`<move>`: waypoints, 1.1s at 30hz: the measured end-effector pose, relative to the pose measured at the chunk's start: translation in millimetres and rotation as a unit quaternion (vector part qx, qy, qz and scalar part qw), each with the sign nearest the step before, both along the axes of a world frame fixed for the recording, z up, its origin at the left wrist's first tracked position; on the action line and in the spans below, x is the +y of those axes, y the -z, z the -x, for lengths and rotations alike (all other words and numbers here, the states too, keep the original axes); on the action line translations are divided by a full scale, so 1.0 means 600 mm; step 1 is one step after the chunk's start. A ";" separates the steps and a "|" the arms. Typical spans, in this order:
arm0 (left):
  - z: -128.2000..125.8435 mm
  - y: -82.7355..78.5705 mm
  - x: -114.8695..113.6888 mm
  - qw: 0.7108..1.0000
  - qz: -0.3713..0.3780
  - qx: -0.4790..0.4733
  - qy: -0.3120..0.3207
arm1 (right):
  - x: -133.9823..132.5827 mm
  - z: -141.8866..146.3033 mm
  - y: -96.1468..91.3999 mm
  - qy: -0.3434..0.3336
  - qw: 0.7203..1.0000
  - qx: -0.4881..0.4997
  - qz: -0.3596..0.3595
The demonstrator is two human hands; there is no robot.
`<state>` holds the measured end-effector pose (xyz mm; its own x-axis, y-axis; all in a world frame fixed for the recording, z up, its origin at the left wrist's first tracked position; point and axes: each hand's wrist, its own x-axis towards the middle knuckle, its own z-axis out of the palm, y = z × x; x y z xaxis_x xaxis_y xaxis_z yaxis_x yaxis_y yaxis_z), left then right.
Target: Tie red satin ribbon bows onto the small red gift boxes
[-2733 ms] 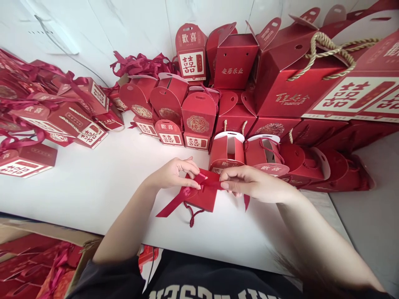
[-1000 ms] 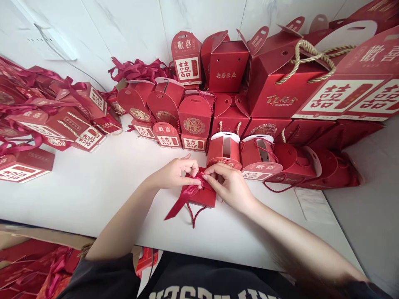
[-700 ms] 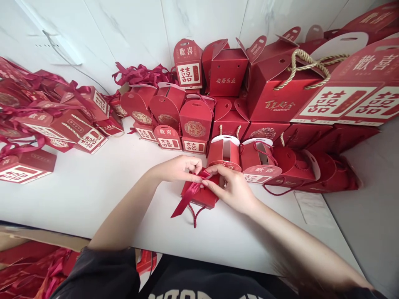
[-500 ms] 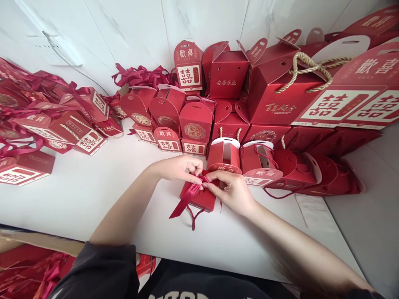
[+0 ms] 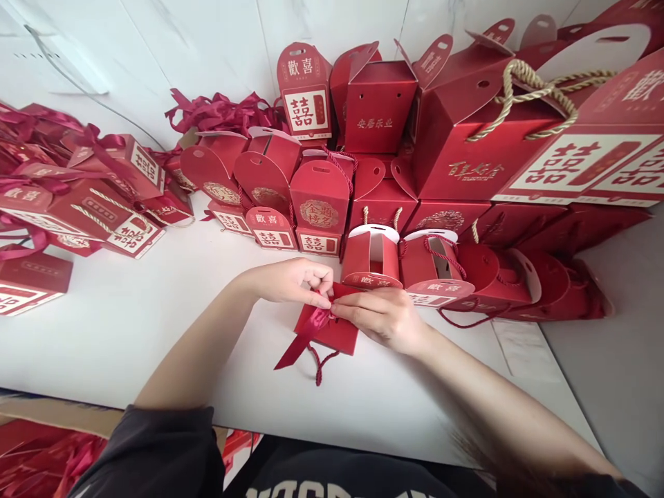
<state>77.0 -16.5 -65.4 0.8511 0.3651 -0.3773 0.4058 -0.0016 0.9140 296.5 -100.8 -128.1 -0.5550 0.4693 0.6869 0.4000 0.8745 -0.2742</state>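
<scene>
A small red gift box (image 5: 335, 333) lies on the white table (image 5: 155, 325) in front of me. A dark red satin ribbon (image 5: 303, 337) sits on its top, one tail trailing off to the lower left. A red cord loop (image 5: 317, 365) hangs from the box's near edge. My left hand (image 5: 290, 280) pinches the ribbon at the box's top with its fingers closed. My right hand (image 5: 381, 317) meets it from the right, fingers pressed together on the same ribbon.
Rows of red gift boxes (image 5: 321, 200) stand behind my hands, with larger ones (image 5: 467, 152) stacked at the back right. More beribboned boxes (image 5: 93, 207) lie at the left. Loose ribbons (image 5: 218, 111) pile against the wall. A carton (image 5: 46, 415) of red items sits below the table's edge.
My right hand has come in from the right and closed on the ribbon beside my left hand. The ribbon is now gathered at the box's top. The view has shifted slightly.
</scene>
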 end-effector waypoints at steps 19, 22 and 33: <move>-0.008 -0.036 -0.069 0.931 -0.349 0.100 -0.041 | -0.025 0.018 -0.030 0.146 0.965 -0.120 0.183; -0.002 -0.030 -0.094 0.898 -0.420 0.114 -0.056 | -0.033 0.022 -0.030 0.173 0.964 -0.134 0.148; 0.021 0.023 -0.105 0.784 -0.620 -0.011 -0.025 | -0.048 0.015 -0.064 0.156 0.959 -0.128 0.200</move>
<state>64.2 -79.4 -79.1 0.8256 0.4725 0.3085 0.4171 -0.8792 0.2304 287.3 -129.3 -89.6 -0.4701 0.8376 0.2782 0.7242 0.5463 -0.4208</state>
